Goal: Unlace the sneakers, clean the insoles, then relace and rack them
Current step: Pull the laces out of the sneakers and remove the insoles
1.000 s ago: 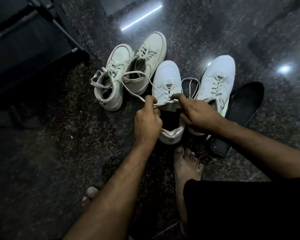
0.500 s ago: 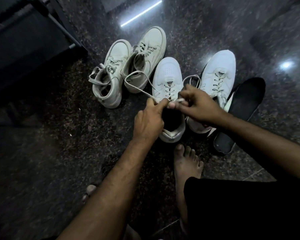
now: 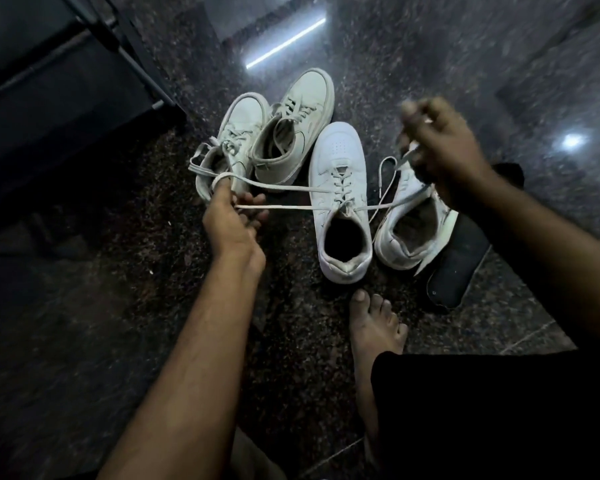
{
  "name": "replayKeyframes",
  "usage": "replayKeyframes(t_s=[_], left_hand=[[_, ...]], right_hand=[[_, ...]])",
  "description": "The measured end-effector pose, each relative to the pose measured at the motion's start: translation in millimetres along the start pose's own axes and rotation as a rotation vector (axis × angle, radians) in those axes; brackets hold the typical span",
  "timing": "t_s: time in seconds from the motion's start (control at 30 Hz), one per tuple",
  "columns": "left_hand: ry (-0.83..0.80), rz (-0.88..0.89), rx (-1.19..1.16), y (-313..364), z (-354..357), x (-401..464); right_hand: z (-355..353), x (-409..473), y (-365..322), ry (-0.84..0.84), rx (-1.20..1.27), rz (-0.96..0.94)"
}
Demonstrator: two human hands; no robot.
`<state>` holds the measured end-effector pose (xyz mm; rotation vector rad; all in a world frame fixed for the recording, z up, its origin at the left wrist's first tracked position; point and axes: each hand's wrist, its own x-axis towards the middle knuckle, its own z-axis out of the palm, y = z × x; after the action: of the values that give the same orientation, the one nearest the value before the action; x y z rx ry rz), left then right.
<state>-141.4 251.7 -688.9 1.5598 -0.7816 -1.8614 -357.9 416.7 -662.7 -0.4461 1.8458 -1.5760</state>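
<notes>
The left hand [image 3: 231, 220] grips a loop of flat white shoelace [image 3: 284, 188] out to the left of the bright white leather sneaker [image 3: 340, 199]; the right hand [image 3: 440, 150], blurred, pinches the other end of that lace up and to the sneaker's right; half a second ago both hands met over its tongue, and now they have drawn wide apart, so the lace runs taut on both sides from the top eyelets. I judge this the tightening pull of relacing, with a bow not yet tied. Just right of that sneaker its white mate [image 3: 413, 226] stands open, touching a black foam insole [image 3: 454, 265] on the dark speckled stone floor [image 3: 84, 341]; behind and left two cream sneakers [image 3: 278, 140] trail loose laces near the left hand, which may snag; a bare foot [image 3: 374, 327] rests before the heel.
</notes>
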Motion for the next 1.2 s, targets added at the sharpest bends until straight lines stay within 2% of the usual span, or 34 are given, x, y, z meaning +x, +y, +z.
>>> replayKeyframes(t_s=[0.1, 0.13, 0.2, 0.27, 0.33, 0.37, 0.43, 0.47, 0.5, 0.57, 0.63, 0.7, 0.8, 0.9, 1.0, 1.07, 1.13, 1.17, 1.2], left_hand=[[-0.013, -0.098, -0.206, 3.3, 0.7, -0.7], [0.013, -0.077, -0.188, 3.8, 2.6, -2.6], [0.088, 0.108, 0.128, -2.2, 1.8, 1.2], [0.166, 0.323, 0.703, -15.0, -2.7, 2.5], [0.183, 0.489, 1.181, -32.6, -1.5, -10.6], [0.147, 0.625, 1.313, -38.2, 1.2, -20.7], [-0.088, 0.92, 1.43, -52.1, 8.5, -29.6], [-0.238, 1.005, 1.443, -58.7, 12.7, -31.2], [-0.369, 1.005, 1.45, -63.2, 16.1, -30.4], [-0.524, 0.879, 1.406, -69.3, 21.0, -31.2], [-0.502, 0.871, 1.358, -70.9, 24.2, -29.0], [-0.441, 0.826, 1.246, -73.0, 24.1, -17.3], [-0.386, 0.516, 0.955, -73.6, 27.0, 0.5], [-0.356, 0.337, 0.794, -76.6, 28.9, 5.5], [-0.406, 0.24, 0.703, -74.8, 26.1, 8.5], [-0.427, 0.206, 0.69, -73.5, 22.8, 9.6], [-0.429, 0.212, 0.684, -74.1, 20.8, 9.1], [-0.434, 0.235, 0.69, -75.1, 20.3, 8.2], [-0.433, 0.266, 0.706, -76.2, 20.5, 6.8]], right_hand=[[-0.9, -2.4, 21.0, -0.399, -1.22, -0.221], [-0.5, -4.1, 27.2, -0.459, -1.501, -0.269], [4.4, -11.3, 35.5, -0.509, -1.718, -0.343], [10.4, -19.0, 42.3, -0.417, -1.714, -0.421], [20.6, -27.7, 44.1, -0.274, -1.569, -0.481], [26.8, -33.0, 44.9, -0.227, -1.503, -0.513], [39.2, -41.4, 47.6, -0.194, -1.501, -0.573], [43.8, -43.5, 49.2, -0.201, -1.525, -0.582], [46.8, -43.7, 51.1, -0.217, -1.541, -0.566], [46.7, -42.6, 52.6, -0.251, -1.504, -0.51], [39.5, -39.0, 56.4, -0.262, -1.323, -0.444], [29.8, -36.3, 61.4, -0.227, -1.041, -0.309], [16.3, -23.5, 63.9, -0.186, -0.742, -0.018], [13.3, -9.4, 65.6, -0.226, -0.675, 0.074], [15.0, -17.5, 65.7, -0.172, -0.792, -0.065], [19.1, -35.8, 63.7, -0.156, -1.05, -0.414], [22.8, -50.9, 62.4, -0.318, -1.265, -0.783], [27.2, -55.4, 63.2, -0.418, -1.313, -0.858], [33.1, -56.6, 64.8, -0.493, -1.357, -0.845]])
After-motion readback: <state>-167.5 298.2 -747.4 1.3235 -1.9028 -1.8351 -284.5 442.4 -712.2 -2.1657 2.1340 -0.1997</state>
